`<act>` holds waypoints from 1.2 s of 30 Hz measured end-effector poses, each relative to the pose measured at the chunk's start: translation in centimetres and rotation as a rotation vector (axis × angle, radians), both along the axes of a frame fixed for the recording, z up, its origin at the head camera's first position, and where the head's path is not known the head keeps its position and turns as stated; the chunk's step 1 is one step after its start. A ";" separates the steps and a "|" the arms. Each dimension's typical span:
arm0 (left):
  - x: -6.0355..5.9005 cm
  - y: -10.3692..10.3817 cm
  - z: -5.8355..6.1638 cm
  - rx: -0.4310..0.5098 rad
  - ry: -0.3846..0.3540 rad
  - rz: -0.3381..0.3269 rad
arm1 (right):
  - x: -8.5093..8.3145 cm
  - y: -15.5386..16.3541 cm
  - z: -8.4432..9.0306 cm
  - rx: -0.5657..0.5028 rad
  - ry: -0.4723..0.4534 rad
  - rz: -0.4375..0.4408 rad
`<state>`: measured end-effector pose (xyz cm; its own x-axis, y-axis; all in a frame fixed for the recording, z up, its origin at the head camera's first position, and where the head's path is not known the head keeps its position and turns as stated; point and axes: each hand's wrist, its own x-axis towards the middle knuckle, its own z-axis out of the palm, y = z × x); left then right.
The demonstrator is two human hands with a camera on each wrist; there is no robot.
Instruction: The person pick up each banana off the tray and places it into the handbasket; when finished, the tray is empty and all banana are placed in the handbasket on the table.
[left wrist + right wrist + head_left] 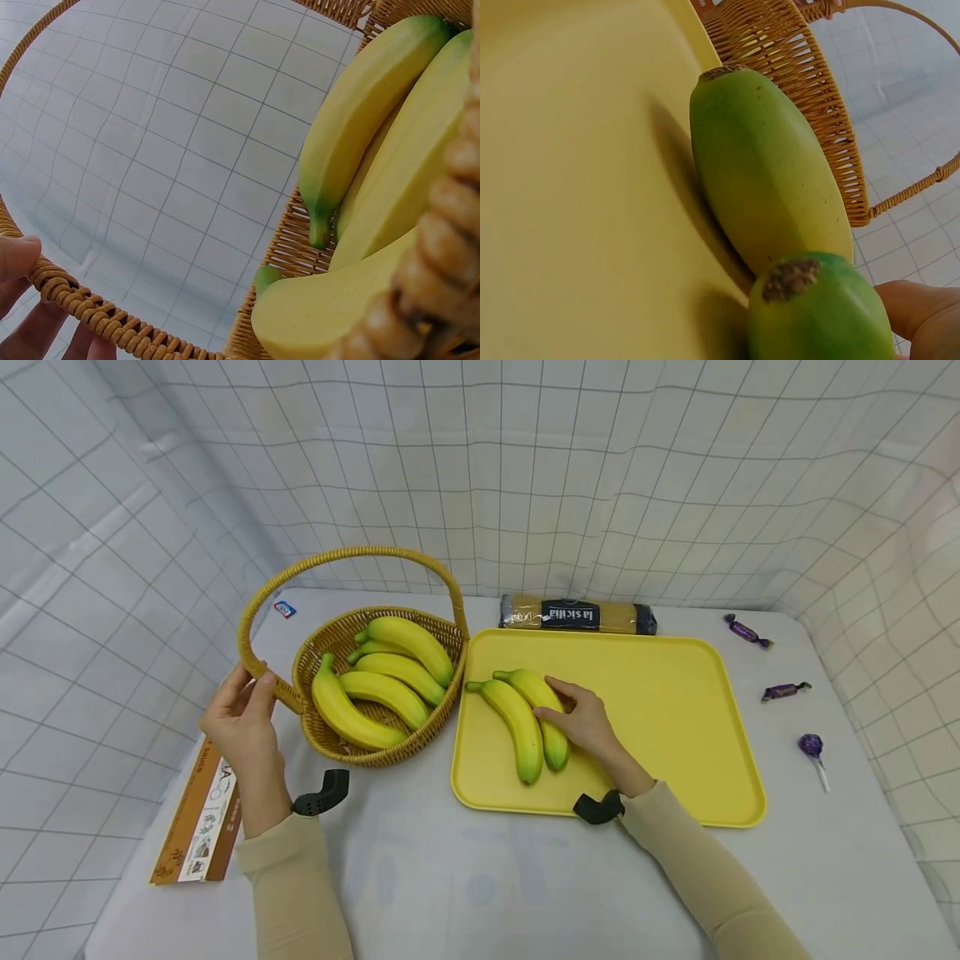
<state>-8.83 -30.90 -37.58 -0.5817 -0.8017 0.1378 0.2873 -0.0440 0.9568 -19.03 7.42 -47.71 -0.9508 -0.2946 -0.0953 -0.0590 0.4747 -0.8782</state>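
Observation:
My left hand pinches the handle of a wicker basket low on its left side; in the left wrist view the fingertips touch the woven handle. Several yellow bananas with green tips lie in the basket. On the yellow tray two more bananas lie side by side. My right hand holds the right banana between thumb and fingers. The left banana lies against it, and in the right wrist view both green ends face the camera.
Behind the tray lies a pack of pasta. To the right are two purple wrapped candies and a purple lollipop. An orange-brown box lies beside my left forearm, and a small blue-red packet sits behind the basket.

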 end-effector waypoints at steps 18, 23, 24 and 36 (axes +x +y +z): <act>0.2 0.0 0.0 0.021 -0.021 0.002 | 0.2 -0.1 0.1 -0.008 0.089 -0.069; 0.1 -0.1 0.0 0.026 -0.020 0.000 | 0.2 0.0 0.1 -0.006 0.077 -0.097; 0.1 -0.1 0.0 0.025 -0.019 0.000 | 0.2 0.0 0.0 -0.006 0.077 -0.102; 0.0 0.0 0.1 0.022 -0.012 -0.007 | 0.2 0.2 0.0 -0.026 0.107 -0.151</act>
<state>-8.85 -30.88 -37.45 -0.5889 -0.8003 0.1129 0.2754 -0.0674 0.9590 -18.83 7.63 -47.67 -0.9887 -0.1490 0.0147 -0.0828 0.4626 -0.8827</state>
